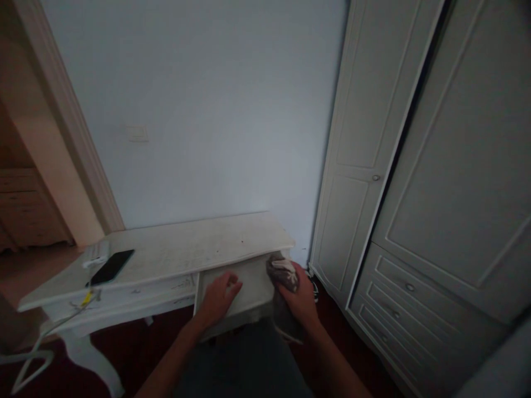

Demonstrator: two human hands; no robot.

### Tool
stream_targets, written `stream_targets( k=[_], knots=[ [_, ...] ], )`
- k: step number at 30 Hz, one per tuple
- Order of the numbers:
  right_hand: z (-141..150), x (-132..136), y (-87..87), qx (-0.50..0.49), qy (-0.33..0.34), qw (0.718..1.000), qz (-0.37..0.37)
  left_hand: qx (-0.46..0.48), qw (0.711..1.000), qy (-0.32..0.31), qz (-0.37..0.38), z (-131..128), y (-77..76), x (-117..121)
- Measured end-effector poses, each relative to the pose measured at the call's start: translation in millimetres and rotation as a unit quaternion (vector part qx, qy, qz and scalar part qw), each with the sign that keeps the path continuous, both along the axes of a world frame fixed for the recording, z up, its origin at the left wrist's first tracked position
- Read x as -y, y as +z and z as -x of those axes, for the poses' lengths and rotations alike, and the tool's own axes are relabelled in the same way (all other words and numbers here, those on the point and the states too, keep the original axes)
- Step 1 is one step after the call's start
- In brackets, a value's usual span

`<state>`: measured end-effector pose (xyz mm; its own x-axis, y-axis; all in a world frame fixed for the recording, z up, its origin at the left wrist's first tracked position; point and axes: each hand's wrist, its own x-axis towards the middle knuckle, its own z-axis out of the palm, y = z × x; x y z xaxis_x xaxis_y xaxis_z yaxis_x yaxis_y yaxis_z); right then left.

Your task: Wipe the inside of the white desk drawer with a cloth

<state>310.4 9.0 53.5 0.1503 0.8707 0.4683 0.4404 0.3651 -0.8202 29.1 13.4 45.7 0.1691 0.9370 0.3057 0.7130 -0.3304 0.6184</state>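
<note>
A bunched dark grey cloth (pixel 286 318) with a pale patterned part is gripped in my right hand (pixel 299 296). It hangs down beside the right end of a pulled-out white drawer (pixel 253 284). My left hand (pixel 218 298) is over the left part of that drawer, fingers loosely bent and apart, with nothing visible in them. The drawer belongs to a worn white table (pixel 186 243) against the wall. From this angle I see no items on the visible part of the drawer's bottom.
On the table's left end lie a dark phone (pixel 112 267) and a white device (pixel 96 253), with a pale cable (pixel 62 321) running off the edge. A white wardrobe (pixel 348 182) with drawers stands at the right. A light switch (pixel 137 134) is on the wall.
</note>
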Motion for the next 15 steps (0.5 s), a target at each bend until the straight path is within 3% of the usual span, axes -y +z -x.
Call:
stream_targets(
  k=[3, 5, 7, 12, 15],
  knots=[
    [-39, 7, -11.6, 0.107, -0.115, 0.985, 0.071, -0.181, 0.982, -0.016, 0.051, 19, -22.0, 10],
    [-32, 12, -22.2, 0.171, -0.13, 0.967, 0.136, -0.222, 0.969, -0.042, 0.104, 20, -30.5, 12],
    [2, 19, -33.0, 0.22, -0.102, 0.958, 0.152, -0.223, 0.962, -0.057, 0.144, 16, -32.1, 10],
    [111, 38, -55.2, 0.271, 0.051, 0.959, 0.063, -0.25, 0.951, -0.055, 0.175, 20, -28.0, 4],
    [123, 41, -67.2, 0.292, 0.089, 0.952, 0.017, -0.276, 0.945, -0.048, 0.171, 25, -29.6, 5]
  ],
)
